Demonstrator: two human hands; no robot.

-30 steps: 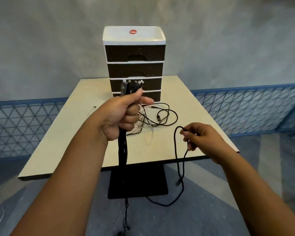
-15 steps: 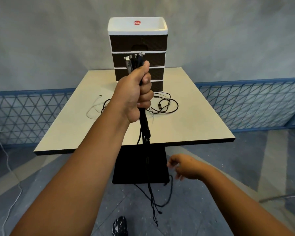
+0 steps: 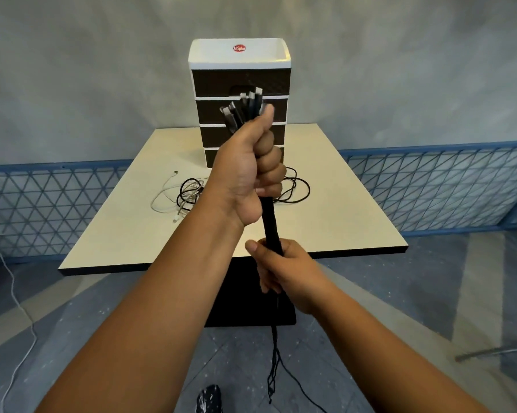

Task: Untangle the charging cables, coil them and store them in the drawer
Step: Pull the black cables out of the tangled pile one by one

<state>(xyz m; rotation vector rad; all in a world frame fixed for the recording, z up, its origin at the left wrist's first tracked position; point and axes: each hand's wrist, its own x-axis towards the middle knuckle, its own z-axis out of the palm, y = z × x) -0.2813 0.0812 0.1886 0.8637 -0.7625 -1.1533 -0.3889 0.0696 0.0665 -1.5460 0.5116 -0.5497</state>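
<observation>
Since a moment ago, right hand [image 3: 284,271] risen to clasp cable bundle [image 3: 271,223] just below left hand [image 3: 248,174], fisted beneath plugs [image 3: 245,110]. Straightening stage, probably; next, sliding down to loose ends [image 3: 273,368], then coiling. Other cables [image 3: 188,192] on table [image 3: 340,210]; drawers [image 3: 240,84] closed.

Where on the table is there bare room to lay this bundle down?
The table's right side and near edge are bare. The white cable and loose black cables crowd the patch before the drawer unit.
</observation>
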